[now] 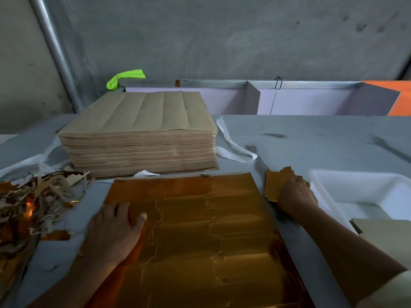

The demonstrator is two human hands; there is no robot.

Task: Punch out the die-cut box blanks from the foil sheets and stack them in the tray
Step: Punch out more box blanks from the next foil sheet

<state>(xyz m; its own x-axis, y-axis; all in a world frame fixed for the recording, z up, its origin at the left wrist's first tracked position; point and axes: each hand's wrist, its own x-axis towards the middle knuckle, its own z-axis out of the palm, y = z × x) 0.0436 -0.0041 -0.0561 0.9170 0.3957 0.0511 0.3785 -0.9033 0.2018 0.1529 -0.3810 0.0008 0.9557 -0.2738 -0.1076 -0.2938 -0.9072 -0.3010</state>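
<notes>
Head view: the gold foil sheet (200, 230) lies flat at the worktop's near edge. The left hand (113, 232) presses on its left side, fingers straight and slightly spread. The right hand (295, 194) curls its fingers round a small stack of punched blanks (274, 183), between the sheet and the white tray (360, 176) at the right edge

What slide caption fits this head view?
The left hand presses the gold foil sheet flat while the right hand grips punched blanks beside the white tray.
</notes>
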